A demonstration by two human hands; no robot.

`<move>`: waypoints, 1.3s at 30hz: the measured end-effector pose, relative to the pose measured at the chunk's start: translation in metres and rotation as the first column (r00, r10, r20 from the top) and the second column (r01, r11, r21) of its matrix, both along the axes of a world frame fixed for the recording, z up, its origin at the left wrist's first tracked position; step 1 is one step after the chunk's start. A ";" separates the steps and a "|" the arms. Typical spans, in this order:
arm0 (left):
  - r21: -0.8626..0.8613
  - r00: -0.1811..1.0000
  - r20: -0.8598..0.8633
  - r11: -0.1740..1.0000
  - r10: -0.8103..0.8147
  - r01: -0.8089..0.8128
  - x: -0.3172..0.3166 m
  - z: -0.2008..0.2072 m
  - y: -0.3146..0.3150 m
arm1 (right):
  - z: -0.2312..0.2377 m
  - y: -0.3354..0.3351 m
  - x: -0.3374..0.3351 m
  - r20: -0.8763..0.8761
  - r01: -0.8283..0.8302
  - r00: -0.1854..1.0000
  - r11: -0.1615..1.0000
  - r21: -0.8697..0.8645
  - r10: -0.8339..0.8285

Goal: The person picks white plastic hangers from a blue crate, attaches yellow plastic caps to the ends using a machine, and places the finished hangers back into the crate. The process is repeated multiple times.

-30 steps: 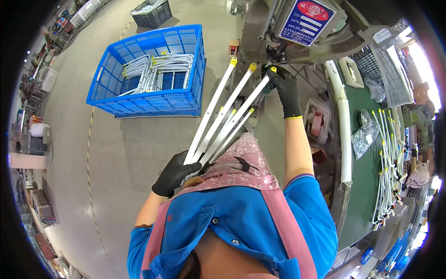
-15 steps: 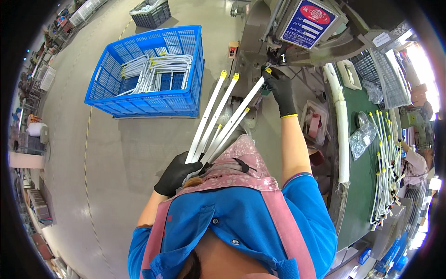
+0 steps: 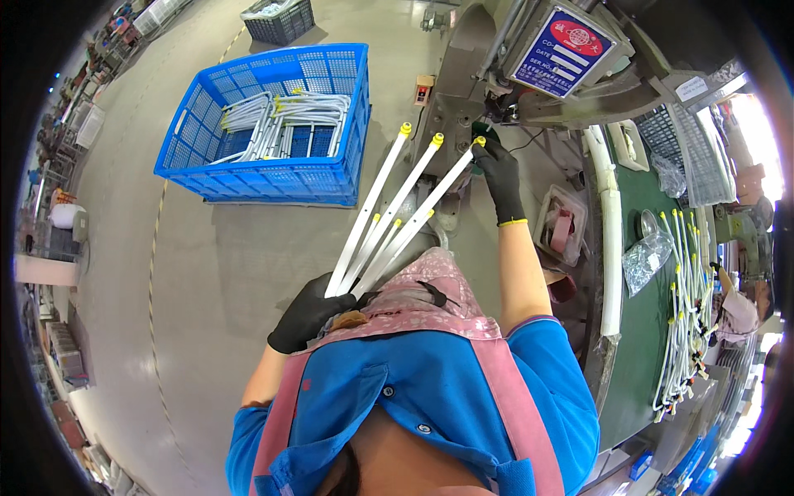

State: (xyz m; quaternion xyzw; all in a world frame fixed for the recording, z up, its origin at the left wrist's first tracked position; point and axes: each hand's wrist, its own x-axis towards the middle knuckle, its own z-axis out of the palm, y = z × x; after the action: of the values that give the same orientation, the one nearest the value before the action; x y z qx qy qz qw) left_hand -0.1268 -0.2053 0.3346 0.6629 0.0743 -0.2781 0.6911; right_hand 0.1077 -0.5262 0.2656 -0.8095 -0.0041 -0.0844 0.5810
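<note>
My left hand [image 3: 311, 316], in a black glove, is closed around the lower ends of several white metal tubes [image 3: 370, 211] against my apron. The tubes fan upward and away from me. Three long ones end in yellow caps, and shorter yellow-tipped ends show between them. In its black glove, my right hand [image 3: 501, 180] pinches the yellow-capped end [image 3: 479, 142] of the rightmost long tube. That end is just below the working head [image 3: 501, 109] of a grey machine, seemingly apart from it. The glove hides part of my right fingertips.
A blue plastic crate [image 3: 281, 192] with white tube frames stands on the floor at left. A dark crate [image 3: 279, 25] is behind it. At right, a green-topped bench [image 3: 633, 347] carries more yellow-tipped white tubes [image 3: 682, 306] and a clear plastic bag [image 3: 648, 263]. Another person [image 3: 736, 318] is beyond it.
My right hand has drawn the rightmost tube's capped end slightly toward me, away from the machine head. The long tubes' far ends are more evenly fanned. My left hand keeps its grip.
</note>
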 end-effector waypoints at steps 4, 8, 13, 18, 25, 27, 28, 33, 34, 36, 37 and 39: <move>0.044 1.000 -0.004 0.999 0.016 -0.016 0.000 0.005 -0.003 | -0.019 -0.002 -0.006 -0.040 0.043 0.998 0.999 0.010 -0.042; 0.112 1.000 -0.007 0.994 -0.003 0.003 0.001 0.012 -0.007 | -0.045 -0.007 -0.019 -0.118 0.007 0.993 0.985 0.173 0.014; 0.127 1.000 -0.020 0.992 0.012 -0.009 -0.002 0.010 -0.012 | -0.061 -0.017 -0.035 -0.158 -0.038 0.984 0.969 0.246 0.079; 0.029 0.992 -0.050 0.993 0.120 -0.118 -0.006 0.008 -0.013 | -0.047 -0.007 -0.052 -0.164 -0.133 0.955 0.852 0.507 0.246; 0.146 0.986 -0.105 0.983 0.129 -0.113 -0.041 0.004 -0.007 | -0.016 0.050 -0.044 -0.094 -0.153 0.861 0.431 0.889 0.499; 0.278 0.976 -0.110 0.948 0.190 -0.153 -0.058 0.001 -0.012 | -0.014 0.061 -0.044 -0.072 -0.138 0.848 0.349 0.927 0.525; 0.227 0.967 -0.126 0.956 0.220 -0.187 -0.066 0.001 -0.016 | -0.012 0.065 -0.043 -0.069 -0.151 0.839 0.353 0.923 0.539; 0.277 0.895 -0.052 0.867 0.444 -0.414 -0.112 0.008 -0.069 | 0.005 0.073 -0.046 0.031 -0.267 0.712 0.230 0.936 0.702; 0.292 0.878 -0.058 0.849 0.476 -0.441 -0.118 0.009 -0.082 | 0.011 0.074 -0.049 0.006 -0.247 0.688 0.227 0.942 0.725; 0.257 0.866 0.055 0.832 0.496 -0.492 -0.128 0.008 -0.106 | 0.022 0.068 -0.054 0.107 -0.352 0.610 0.148 0.924 0.785; 0.203 0.849 0.026 0.829 0.528 -0.521 -0.133 0.007 -0.117 | 0.026 0.065 -0.057 0.122 -0.379 0.581 0.134 0.916 0.805; 0.159 0.788 0.034 0.775 0.615 -0.612 -0.147 0.006 -0.142 | 0.032 0.060 -0.068 0.185 -0.417 0.499 0.047 0.908 0.847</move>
State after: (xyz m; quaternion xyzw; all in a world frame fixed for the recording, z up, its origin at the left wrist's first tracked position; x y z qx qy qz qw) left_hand -0.2733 -0.3471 0.3411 0.6537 0.3151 -0.0375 0.6870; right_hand 0.0401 -0.4663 0.2971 -0.2757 -0.2078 0.3717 0.8618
